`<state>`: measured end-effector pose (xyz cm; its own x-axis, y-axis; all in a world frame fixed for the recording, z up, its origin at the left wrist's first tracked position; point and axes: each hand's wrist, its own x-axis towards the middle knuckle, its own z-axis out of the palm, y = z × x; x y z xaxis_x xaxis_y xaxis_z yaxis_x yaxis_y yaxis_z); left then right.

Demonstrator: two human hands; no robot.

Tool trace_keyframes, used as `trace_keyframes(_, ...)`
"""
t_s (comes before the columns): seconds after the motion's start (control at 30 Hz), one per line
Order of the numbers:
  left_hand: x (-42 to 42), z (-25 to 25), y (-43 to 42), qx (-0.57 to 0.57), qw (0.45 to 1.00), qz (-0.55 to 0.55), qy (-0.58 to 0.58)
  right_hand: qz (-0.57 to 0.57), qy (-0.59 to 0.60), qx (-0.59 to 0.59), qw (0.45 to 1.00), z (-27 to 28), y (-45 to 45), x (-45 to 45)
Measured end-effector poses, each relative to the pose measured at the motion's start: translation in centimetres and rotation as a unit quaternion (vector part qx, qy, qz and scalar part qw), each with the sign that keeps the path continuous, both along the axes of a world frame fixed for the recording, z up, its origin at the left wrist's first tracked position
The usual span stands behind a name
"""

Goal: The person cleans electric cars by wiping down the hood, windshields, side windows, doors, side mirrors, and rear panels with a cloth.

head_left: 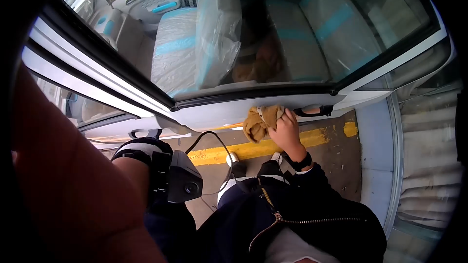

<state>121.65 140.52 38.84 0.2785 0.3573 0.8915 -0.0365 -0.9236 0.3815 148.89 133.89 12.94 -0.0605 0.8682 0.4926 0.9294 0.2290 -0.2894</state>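
Note:
My right hand point(285, 133) is closed on a bunched brown cloth point(258, 122). The cloth lies at the outside of the white car door point(209, 112), below its window and just left of a black door handle point(314, 111). Close to the camera, my left hand point(78, 185) is raised as a large, dark, blurred shape at the left, and its fingers cannot be made out. A black camera device point(185, 178) with a cable is strapped to my left wrist. Round my right wrist is a black band point(299, 162).
Through the window show seats point(178, 44) in clear plastic with blue stripes. A second door handle point(145, 133) is at the left. A yellow line point(214, 154) crosses the floor by my shoes. On the right stand a pale panel point(380, 151) and a curtained window point(429, 160).

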Motion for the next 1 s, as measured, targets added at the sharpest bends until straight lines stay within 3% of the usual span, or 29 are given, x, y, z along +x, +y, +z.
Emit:
trace_keyframes(0.1, 2.7, -0.4, 0.9, -0.018, 0.999, -0.049, 0.011, -0.055, 0.057, -0.106, 0.991, -1.5, -3.1, 2.5)
trace_keyframes(0.2, 6.6, -1.1, 1.1, -0.022, 0.996, -0.091, 0.011, -0.078, 0.109, -0.089, 0.987, -0.7, -4.8, 5.8)
trace_keyframes(0.27, 9.6, -1.2, 0.7, -0.027, 0.993, -0.116, 0.0, -0.116, 0.059, -0.066, 0.989, -0.9, -6.4, 9.2)
trace_keyframes(0.37, 14.8, -0.8, -1.3, -0.049, 0.985, -0.167, 0.006, -0.159, 0.093, -0.04, 0.982, 0.3, -9.1, 13.6)
trace_keyframes(0.43, 18.0, -0.1, -2.7, -0.071, 0.975, -0.209, 0.011, -0.214, 0.129, -0.08, 0.965, 1.2, -11.4, 16.1)
trace_keyframes(0.67, 26.6, 0.5, -6.3, -0.112, 0.943, -0.313, 0.014, -0.28, 0.156, -0.008, 0.947, -1.1, -17.2, 24.2)
trace_keyframes(0.77, 30.4, 0.1, -8.0, -0.164, 0.905, -0.392, -0.001, -0.293, 0.175, -0.012, 0.94, -2.2, -18.9, 26.8)
trace_keyframes(0.83, 33.0, -0.1, -9.6, -0.216, 0.84, -0.498, -0.027, -0.293, 0.165, -0.019, 0.942, -3.1, -19.9, 28.7)
trace_keyframes(0.87, 34.7, 0.0, -10.7, -0.249, 0.781, -0.572, -0.042, -0.292, 0.147, -0.032, 0.945, -3.6, -20.1, 29.4)
trace_keyframes(0.93, 39.5, 0.3, -13.8, -0.277, 0.606, -0.744, -0.058, -0.27, 0.172, -0.024, 0.947, -3.6, -20.6, 30.4)
trace_keyframes(1.0, 44.8, 0.6, -17.3, -0.24, 0.437, -0.866, -0.049, -0.261, 0.129, -0.113, 0.95, -4.0, -21.7, 32.1)
